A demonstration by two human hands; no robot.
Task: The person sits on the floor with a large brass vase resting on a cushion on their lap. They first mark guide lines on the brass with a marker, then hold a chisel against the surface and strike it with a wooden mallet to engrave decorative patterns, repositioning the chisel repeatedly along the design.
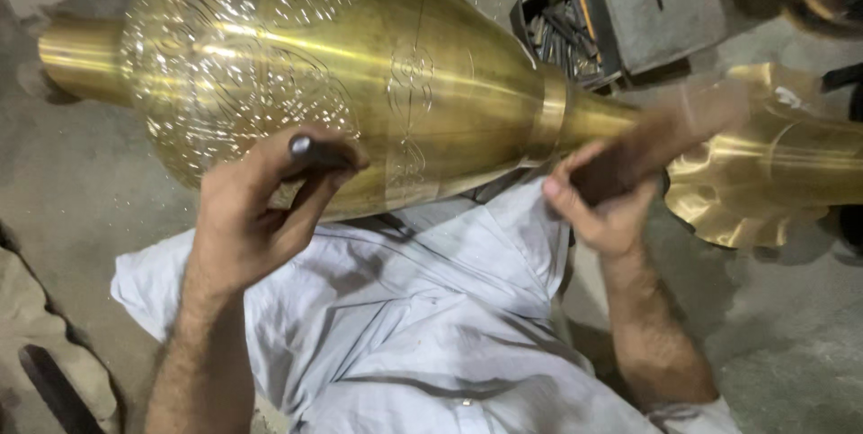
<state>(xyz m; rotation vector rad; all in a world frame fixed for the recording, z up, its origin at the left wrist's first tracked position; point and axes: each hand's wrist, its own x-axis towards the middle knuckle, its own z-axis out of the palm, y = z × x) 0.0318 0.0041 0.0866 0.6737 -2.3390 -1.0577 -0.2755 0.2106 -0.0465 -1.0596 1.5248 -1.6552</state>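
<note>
The left hand sits in the middle left of the frame. Its fingers are curled tight around a thin dark metal punch. The round end of the punch pokes out above the thumb, and the rest of it points at the big brass vase.

The right hand is in the middle right of the frame. It is closed around the dark handle of a hammer. The hammer is blurry, so its head is hard to make out.

The vase lies on its side across the top of the frame, above both hands. Its fat belly is at the upper left and is covered with tiny shiny dots and curly lines. Its thin neck runs to the right, and its wavy mouth opens at the right edge.

Under the vase is the person's lap in pale grey-white cloth. A dark box of metal tools sits on the grey floor at the upper right.
</note>
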